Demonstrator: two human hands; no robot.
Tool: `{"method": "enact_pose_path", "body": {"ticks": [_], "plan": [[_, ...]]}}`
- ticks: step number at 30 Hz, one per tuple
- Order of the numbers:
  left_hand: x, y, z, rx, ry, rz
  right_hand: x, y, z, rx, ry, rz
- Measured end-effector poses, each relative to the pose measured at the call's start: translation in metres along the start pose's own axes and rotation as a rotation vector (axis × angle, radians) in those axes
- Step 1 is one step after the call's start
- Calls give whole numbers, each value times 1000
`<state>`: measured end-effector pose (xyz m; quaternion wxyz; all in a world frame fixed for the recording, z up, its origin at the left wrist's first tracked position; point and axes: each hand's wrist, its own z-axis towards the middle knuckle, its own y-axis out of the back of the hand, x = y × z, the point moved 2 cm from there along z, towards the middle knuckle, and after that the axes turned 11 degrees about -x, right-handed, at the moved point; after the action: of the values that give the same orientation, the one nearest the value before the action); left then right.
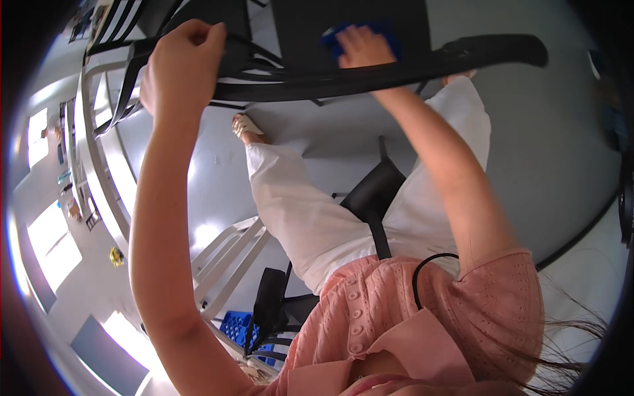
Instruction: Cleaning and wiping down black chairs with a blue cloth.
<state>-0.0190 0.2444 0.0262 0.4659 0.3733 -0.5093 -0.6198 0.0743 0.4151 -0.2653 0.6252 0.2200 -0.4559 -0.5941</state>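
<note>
A black chair (pixel 290 86) stands tilted or turned in front of me, its long dark arm or rail crossing the upper part of the head view. My left hand (pixel 181 66) is closed at the rail's left end, and its curled fingers hide the spot they hold. Beyond the rail, my right hand (pixel 366 49) lies over a crumpled blue cloth (pixel 391 41), fingers over it, slightly blurred. The cloth rests against a flat black panel (pixel 350 14) of the chair. The rail passes in front of my right wrist.
White slatted frames (pixel 228 254) stand at the left, with a long white rail (pixel 105 171) beyond. A blue plastic crate (pixel 236 325) and another black chair (pixel 269 297) are at lower left. Grey floor (pixel 528 145) spreads on the right. A black seat part (pixel 375 191) lies between my legs.
</note>
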Motion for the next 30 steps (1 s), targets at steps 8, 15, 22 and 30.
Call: {"method": "enact_pose_path", "body": {"ticks": [8,15,22,30], "plan": [[-5,1,-2,-48,-14,-51,-48,-13,50,-188,-211,-173],[2,-1,-2,-69,-6,-77,90,-44,18,-10,249,205],[-29,13,-12,-167,29,-356,45,-20,-27,-61,305,240],[-22,10,-13,-206,63,-309,-32,30,-50,1,376,70]]}}
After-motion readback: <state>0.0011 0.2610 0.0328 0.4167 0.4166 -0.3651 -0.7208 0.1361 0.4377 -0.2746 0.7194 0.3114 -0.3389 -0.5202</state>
